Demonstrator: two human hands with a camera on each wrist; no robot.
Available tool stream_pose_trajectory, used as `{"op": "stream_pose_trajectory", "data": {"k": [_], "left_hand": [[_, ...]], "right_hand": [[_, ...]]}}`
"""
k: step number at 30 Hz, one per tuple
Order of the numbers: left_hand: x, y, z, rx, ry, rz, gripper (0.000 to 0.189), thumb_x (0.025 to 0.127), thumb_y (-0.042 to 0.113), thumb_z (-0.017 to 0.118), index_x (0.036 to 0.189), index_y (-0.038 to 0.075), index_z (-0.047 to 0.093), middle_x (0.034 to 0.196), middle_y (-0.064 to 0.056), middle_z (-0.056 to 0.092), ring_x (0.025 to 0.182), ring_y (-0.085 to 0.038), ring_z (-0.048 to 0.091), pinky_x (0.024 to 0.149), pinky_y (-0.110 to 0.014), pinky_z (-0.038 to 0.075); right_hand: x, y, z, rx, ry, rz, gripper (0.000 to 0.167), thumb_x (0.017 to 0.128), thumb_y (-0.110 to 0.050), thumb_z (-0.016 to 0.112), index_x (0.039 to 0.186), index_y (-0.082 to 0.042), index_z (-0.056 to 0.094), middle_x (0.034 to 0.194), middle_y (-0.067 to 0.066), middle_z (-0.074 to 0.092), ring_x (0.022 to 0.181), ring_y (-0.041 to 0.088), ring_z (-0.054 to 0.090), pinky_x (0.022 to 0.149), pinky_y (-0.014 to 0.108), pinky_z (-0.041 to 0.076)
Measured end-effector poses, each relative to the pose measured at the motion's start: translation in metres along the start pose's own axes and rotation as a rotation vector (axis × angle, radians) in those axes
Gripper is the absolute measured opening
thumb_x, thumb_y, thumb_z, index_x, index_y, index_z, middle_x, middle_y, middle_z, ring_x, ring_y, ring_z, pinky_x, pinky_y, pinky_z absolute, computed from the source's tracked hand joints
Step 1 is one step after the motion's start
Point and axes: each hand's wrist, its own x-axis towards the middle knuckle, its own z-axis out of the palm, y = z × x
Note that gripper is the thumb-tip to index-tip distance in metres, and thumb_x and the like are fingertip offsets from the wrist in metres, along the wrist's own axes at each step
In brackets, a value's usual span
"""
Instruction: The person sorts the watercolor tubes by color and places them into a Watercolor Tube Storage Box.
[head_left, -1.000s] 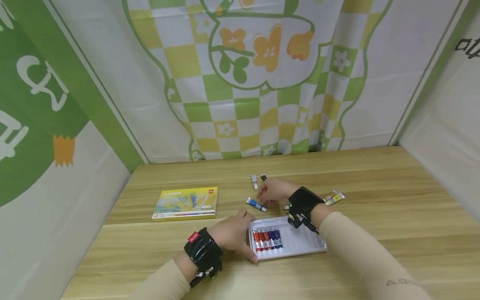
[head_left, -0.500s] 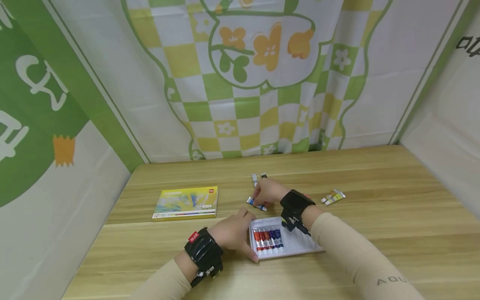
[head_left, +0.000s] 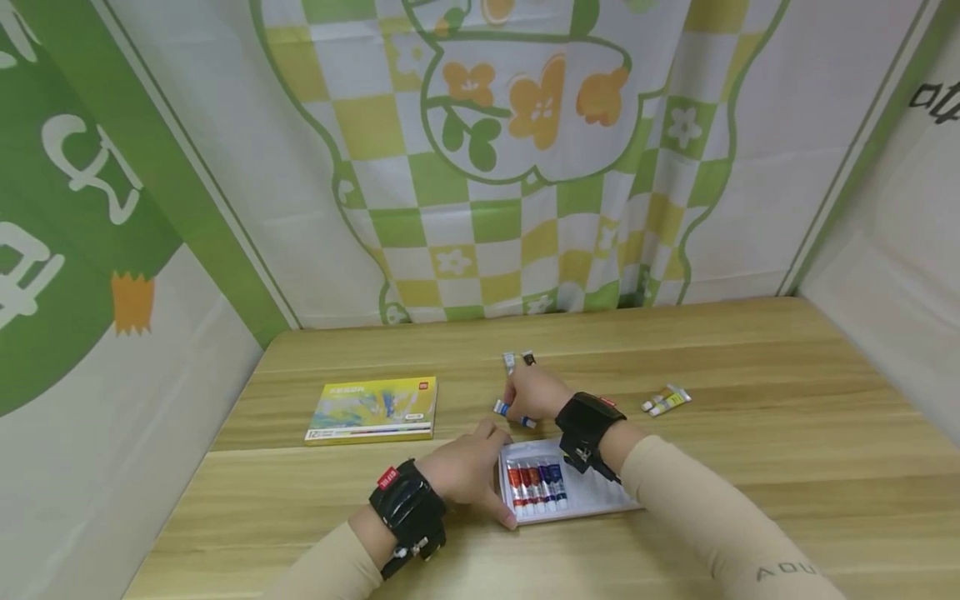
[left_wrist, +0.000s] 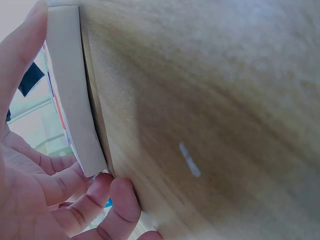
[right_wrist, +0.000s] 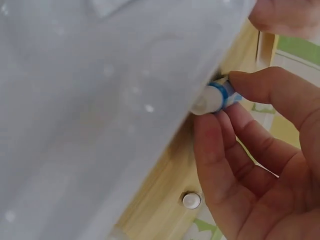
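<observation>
My left hand [head_left: 465,471] holds the left end of a white plastic tray [head_left: 600,493], thumb at its near corner and fingers at its far side. In the left wrist view the tray's side wall [left_wrist: 72,90] stands between thumb and fingers. Several paint tubes [head_left: 537,486], red, orange and dark blue, lie side by side in the tray's left part. Beyond the tray, my right hand [head_left: 536,392] pinches a blue paint tube [head_left: 528,422] between thumb and fingers. Its white cap [right_wrist: 206,101] faces the camera in the right wrist view.
A white-silver tube [head_left: 509,360] and a black tube [head_left: 528,357] lie just behind the right hand. An ochre tube [head_left: 657,397] and a yellow tube [head_left: 671,403] lie together to the right. A flat yellow paint box [head_left: 371,408] lies on the wooden table [head_left: 750,375] at left.
My right hand has moved left, from beside the blue tube onto it, and now pinches it. The ochre and yellow tubes have come into fuller view. My left hand stays on the tray.
</observation>
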Motion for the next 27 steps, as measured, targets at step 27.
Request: {"op": "stream_pose_trajectory", "data": {"k": [27], "left_hand": [[-0.001,0.001,0.000,-0.026,-0.001,0.004,0.107,0.053,0.054,0.092,0.138,0.005,0.049,0.127,-0.009,0.052,0.105,-0.023,0.060,0.092,-0.040,0.055]], "right_hand": [[-0.055,0.049,-0.020,0.626,-0.192,-0.015,0.036,0.093,-0.007,0.062,0.127,0.001,0.053,0.086,0.004,0.064,0.074,0.013,0.062,0.070,0.032,0.060]]}}
